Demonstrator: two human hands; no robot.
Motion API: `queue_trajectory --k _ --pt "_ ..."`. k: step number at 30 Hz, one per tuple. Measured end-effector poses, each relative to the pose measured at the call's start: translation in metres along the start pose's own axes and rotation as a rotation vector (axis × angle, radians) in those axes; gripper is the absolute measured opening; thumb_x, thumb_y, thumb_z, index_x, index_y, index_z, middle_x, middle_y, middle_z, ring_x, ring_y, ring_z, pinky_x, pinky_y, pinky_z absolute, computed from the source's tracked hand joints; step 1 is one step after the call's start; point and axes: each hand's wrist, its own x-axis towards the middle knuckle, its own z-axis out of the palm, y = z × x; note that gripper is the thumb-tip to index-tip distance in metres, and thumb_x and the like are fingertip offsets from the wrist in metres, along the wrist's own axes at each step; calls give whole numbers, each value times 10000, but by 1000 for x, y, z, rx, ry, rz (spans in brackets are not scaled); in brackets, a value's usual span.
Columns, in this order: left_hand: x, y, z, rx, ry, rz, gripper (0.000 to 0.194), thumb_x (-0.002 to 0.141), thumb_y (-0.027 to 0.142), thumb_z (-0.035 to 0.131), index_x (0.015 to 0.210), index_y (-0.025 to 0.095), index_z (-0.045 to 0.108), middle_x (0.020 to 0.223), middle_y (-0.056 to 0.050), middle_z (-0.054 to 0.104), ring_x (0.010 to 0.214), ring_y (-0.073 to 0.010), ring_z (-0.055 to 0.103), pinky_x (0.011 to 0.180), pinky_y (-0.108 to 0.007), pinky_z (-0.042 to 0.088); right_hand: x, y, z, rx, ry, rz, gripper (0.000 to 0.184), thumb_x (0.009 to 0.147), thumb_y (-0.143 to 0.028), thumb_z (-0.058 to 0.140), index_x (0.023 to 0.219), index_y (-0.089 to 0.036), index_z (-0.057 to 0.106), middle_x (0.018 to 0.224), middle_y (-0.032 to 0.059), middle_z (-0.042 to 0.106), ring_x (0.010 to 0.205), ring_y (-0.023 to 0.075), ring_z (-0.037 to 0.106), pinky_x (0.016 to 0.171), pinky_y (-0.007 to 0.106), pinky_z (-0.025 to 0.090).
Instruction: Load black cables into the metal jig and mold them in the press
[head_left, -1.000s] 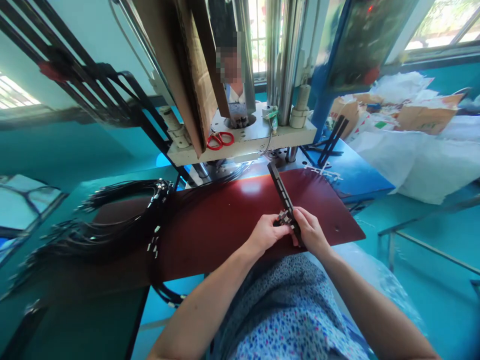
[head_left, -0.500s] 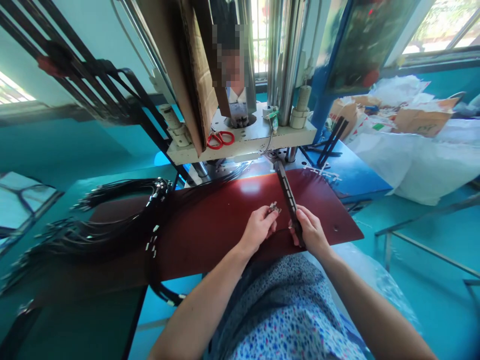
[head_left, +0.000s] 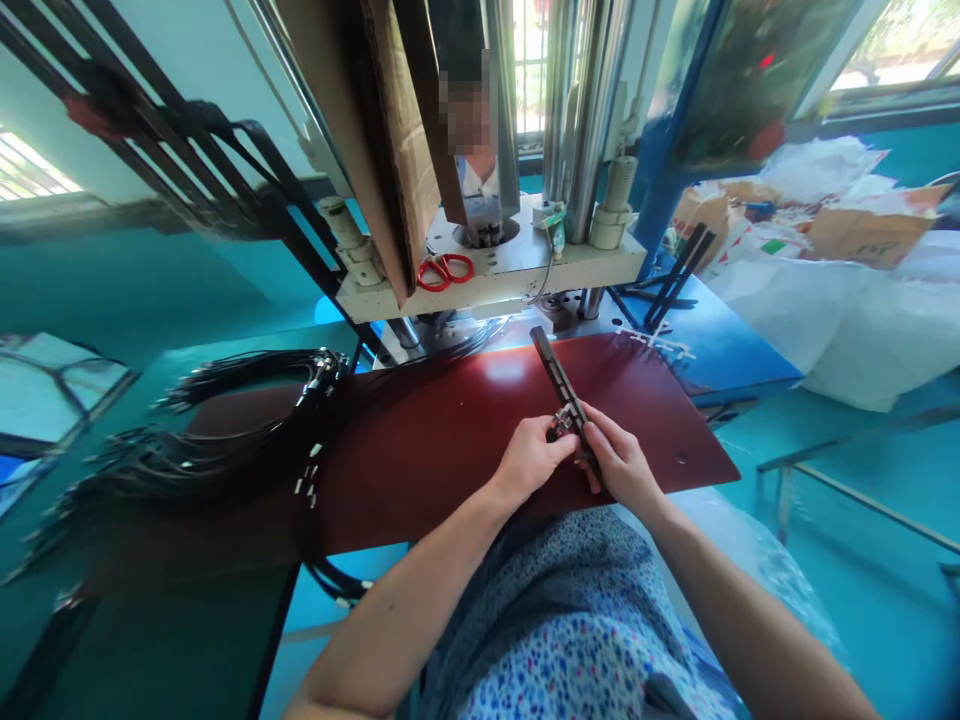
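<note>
A long black slotted bar (head_left: 553,375) lies on the dark red work board (head_left: 450,430), pointing toward the press. My right hand (head_left: 619,462) grips its near end with fingers curled. My left hand (head_left: 532,458) is closed in a pinch on small metal clips (head_left: 562,421), pressed against the bar beside my right fingers. Both hands meet at the near edge of the board, above my floral-clothed lap.
A press machine (head_left: 495,270) with steel columns stands behind the board; red scissors (head_left: 444,270) lie on its plate. A heap of black cords with metal ends (head_left: 225,440) covers the left side. White bags and cardboard boxes (head_left: 825,260) sit at right. A person stands behind the press.
My left hand, which was apart from the bar half a second ago with clips in its fingers, has moved right and now meets my right hand at the bar. The bar's far end swung slightly left.
</note>
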Motion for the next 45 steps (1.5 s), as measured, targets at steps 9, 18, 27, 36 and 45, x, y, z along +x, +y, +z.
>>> queue_trajectory --k 9,18,27,36,45 --pt "2 7 -20 -369 100 -106 280 720 432 587 762 160 533 509 61 459 388 -48 369 372 -172 244 0 -1 -4 107 -14 18 522 831 -462 503 1276 -189 495 536 -39 560 294 74 438 277 184 321" --pt "2 3 -8 -341 0 -170 239 665 352 640 693 156 506 500 81 411 405 -27 322 405 -173 227 0 -3 -5 157 -22 47 497 824 -439 531 1251 -185 517 532 -28 586 288 72 446 283 170 312" --pt "7 12 -11 -414 -76 -319 232 616 304 660 609 165 473 373 99 330 312 -25 217 346 -195 96 0 -7 -4 129 -38 56 524 814 -440 534 1258 -163 514 530 -21 593 290 71 442 278 168 312" --pt "10 3 -4 -340 10 -168 191 590 250 649 537 143 500 443 69 419 414 -43 330 439 -198 237 0 -4 -1 16 -34 3 540 834 -441 505 1287 -148 485 623 -4 626 320 53 444 295 167 358" --pt "8 -1 -20 -434 70 -109 262 677 383 637 688 142 536 507 52 445 426 -50 360 398 -179 262 -1 -2 -3 98 -23 21 532 829 -437 527 1274 -146 495 538 -32 572 304 60 438 273 155 329"
